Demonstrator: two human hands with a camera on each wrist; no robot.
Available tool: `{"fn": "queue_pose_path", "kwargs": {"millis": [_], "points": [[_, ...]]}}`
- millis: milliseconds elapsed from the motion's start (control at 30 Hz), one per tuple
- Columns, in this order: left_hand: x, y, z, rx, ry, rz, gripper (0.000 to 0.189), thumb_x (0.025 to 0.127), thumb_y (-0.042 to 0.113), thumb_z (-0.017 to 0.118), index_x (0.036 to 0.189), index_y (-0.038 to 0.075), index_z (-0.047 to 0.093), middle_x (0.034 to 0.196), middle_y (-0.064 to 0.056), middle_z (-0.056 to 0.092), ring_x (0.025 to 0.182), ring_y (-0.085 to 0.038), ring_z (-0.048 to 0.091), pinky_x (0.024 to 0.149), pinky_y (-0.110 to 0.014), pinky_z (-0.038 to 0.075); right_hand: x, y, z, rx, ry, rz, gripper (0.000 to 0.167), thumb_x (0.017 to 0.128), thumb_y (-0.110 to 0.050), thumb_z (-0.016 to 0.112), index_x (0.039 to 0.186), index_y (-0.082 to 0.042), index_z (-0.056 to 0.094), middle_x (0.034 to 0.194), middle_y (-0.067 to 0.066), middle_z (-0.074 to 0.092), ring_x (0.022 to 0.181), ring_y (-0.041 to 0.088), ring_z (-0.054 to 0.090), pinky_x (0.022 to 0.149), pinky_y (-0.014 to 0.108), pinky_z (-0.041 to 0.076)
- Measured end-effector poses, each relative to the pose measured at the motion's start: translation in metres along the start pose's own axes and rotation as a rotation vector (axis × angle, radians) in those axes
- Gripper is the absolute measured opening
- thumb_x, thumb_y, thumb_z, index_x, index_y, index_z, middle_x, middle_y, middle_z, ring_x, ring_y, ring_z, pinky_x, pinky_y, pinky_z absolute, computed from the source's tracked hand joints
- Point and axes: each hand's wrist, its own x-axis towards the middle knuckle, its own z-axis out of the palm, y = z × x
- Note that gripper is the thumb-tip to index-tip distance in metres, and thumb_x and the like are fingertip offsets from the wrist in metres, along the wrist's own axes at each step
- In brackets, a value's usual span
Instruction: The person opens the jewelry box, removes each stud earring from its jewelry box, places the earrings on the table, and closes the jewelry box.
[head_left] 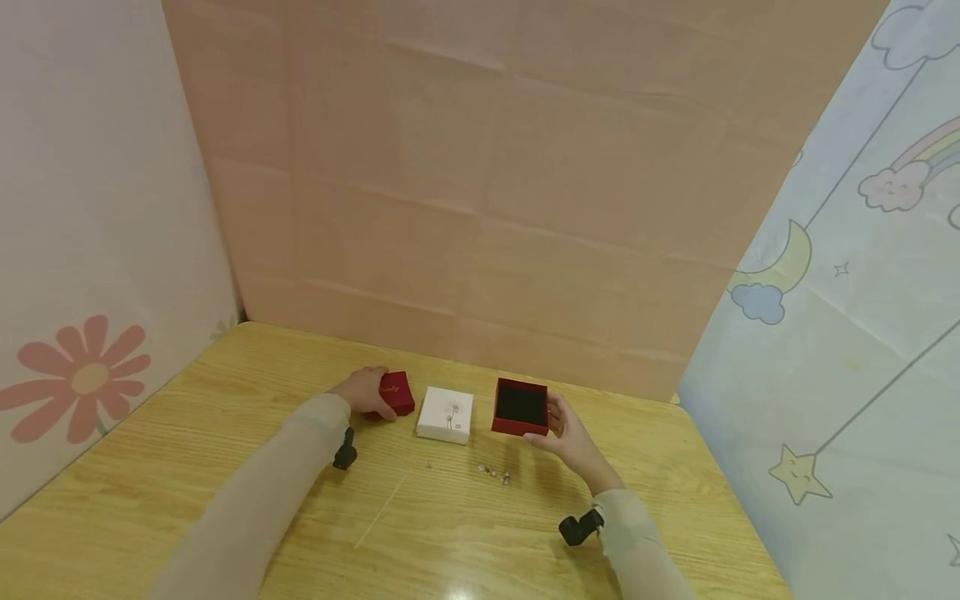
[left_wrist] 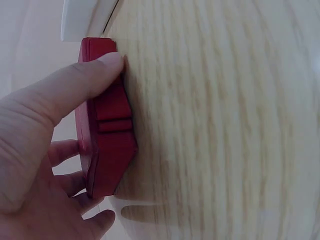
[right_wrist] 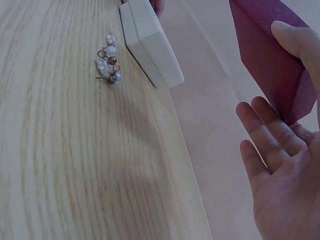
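Note:
My left hand (head_left: 364,392) holds a small, closed red jewelry box (head_left: 397,393) on the table, its thumb (left_wrist: 102,67) along the near side. Fingers reach round the box's other side in the left wrist view. To the right, my right hand (head_left: 567,435) grips a larger red box (head_left: 510,427) with a black lining (head_left: 521,403), tilted and raised over the table. Thumb on its near edge, fingers beneath and behind: so it shows in the right wrist view. Between the two lies a white box (head_left: 445,415) with a flower print. Several earrings (right_wrist: 111,59) with pearl-like beads lie before it.
A wooden table (head_left: 600,517) bears everything. Left of the loose earrings is one more tiny piece (head_left: 429,464). A thin pale strip (head_left: 380,511) lies nearer to me. A peach-coloured backdrop (head_left: 480,208) stands behind the table, with patterned panels at both sides.

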Motion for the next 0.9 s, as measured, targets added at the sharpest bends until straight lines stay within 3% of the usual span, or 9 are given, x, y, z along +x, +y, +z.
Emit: {"fn": "queue_pose_path", "kwargs": {"millis": [333, 567, 733, 900], "points": [[0.003, 0.004, 0.0, 0.055, 0.006, -0.054, 0.097, 0.066, 0.036, 0.087, 0.143, 0.001, 0.039, 0.129, -0.021, 0.052, 0.112, -0.038, 0.049, 0.094, -0.054, 0.045, 0.0, 0.001, -0.001, -0.004, 0.01, -0.028, 0.079, 0.086, -0.014, 0.073, 0.148, -0.004, 0.026, 0.145, 0.02, 0.042, 0.133, 0.037, 0.042, 0.111, 0.052, 0.03], [0.007, 0.011, -0.003, 0.1, 0.0, -0.094, 0.079, 0.062, 0.039, 0.089, 0.123, 0.001, 0.055, 0.109, -0.013, 0.06, 0.095, -0.031, 0.055, 0.083, -0.046, 0.05, 0.0, 0.003, 0.001, -0.008, 0.003, -0.033, 0.079, 0.086, -0.014, 0.073, 0.148, -0.004, 0.026, 0.144, 0.02, 0.042, 0.132, 0.037, 0.043, 0.11, 0.051, 0.031], [0.012, 0.019, -0.016, 0.154, -0.013, -0.089, 0.065, 0.063, 0.041, 0.087, 0.11, 0.005, 0.062, 0.097, -0.007, 0.064, 0.084, -0.024, 0.057, 0.074, -0.039, 0.051, -0.001, 0.002, 0.001, -0.013, 0.012, -0.017, 0.08, 0.086, -0.016, 0.073, 0.149, -0.005, 0.025, 0.146, 0.019, 0.04, 0.134, 0.038, 0.041, 0.111, 0.053, 0.029], [0.009, 0.038, -0.032, 0.164, 0.003, -0.083, 0.061, 0.064, 0.042, 0.087, 0.108, 0.006, 0.064, 0.099, -0.006, 0.064, 0.085, -0.024, 0.057, 0.072, -0.037, 0.051, -0.001, 0.002, 0.002, -0.001, 0.007, -0.023, 0.08, 0.086, -0.015, 0.074, 0.149, -0.005, 0.025, 0.145, 0.019, 0.041, 0.133, 0.038, 0.041, 0.111, 0.053, 0.029]]}}
